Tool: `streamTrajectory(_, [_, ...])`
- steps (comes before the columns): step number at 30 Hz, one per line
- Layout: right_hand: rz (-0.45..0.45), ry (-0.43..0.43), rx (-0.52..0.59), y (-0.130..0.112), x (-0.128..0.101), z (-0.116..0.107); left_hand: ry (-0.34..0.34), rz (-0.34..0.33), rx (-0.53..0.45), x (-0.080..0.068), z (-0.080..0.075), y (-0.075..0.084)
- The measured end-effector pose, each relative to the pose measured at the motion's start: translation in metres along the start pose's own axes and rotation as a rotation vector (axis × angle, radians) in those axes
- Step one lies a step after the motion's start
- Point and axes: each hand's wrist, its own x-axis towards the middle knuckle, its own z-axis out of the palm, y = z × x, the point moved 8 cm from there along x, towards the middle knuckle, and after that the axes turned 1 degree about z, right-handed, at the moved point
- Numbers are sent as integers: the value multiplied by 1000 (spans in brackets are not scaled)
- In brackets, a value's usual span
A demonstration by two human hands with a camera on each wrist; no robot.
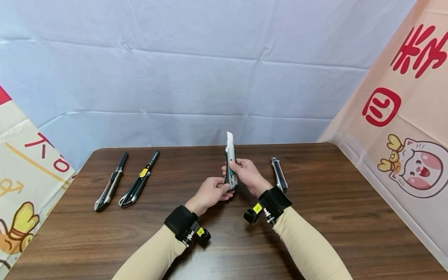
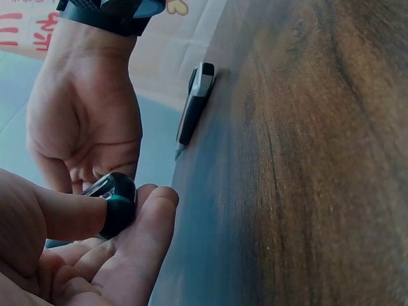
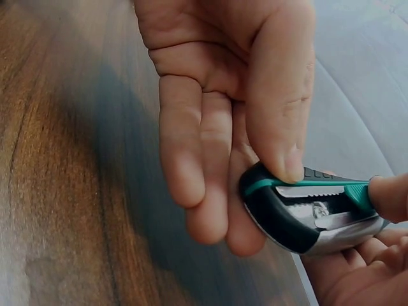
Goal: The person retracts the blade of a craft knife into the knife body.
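head view: both hands meet above the middle of the brown wooden table (image 1: 315,217), lifting a green-and-black utility knife (image 1: 231,171) upright with its blade (image 1: 229,142) slid out and pointing away from the person. the left hand (image 1: 210,193) pinches the butt end of the handle from below; the right hand (image 1: 247,174) wraps the handle's middle, thumb on the near face. three other cutters lie flat: a grey one (image 1: 110,185) and a black one with a yellow slider (image 1: 138,182) well apart to the left, a dark one (image 1: 279,174) just beside the right wrist.

left wrist view: the left hand's thumb (image 2: 60,213) and curled fingers (image 2: 137,245) close round the rounded black end of the knife (image 2: 118,201). the right hand (image 2: 86,118) is behind it, and the dark cutter (image 2: 194,105) rests on the table beyond.

right wrist view: the right hand's thumb (image 3: 280,95) presses the green slider strip of the knife (image 3: 306,213), its fingers (image 3: 191,166) curled behind the handle. a fingertip of the left hand (image 3: 389,194) touches the far end of the strip.

the knife looks stiff and fairly light, metal-bodied with a rubbery grip that should not slip. the exposed blade is sharp and brittle, so i would judge the handle to be the only safe place to hold.
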Motion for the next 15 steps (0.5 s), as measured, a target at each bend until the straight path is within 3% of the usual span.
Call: streamTrajectory(15, [-1, -34, -1, 1, 0, 1, 6, -8, 4, -1, -1, 2])
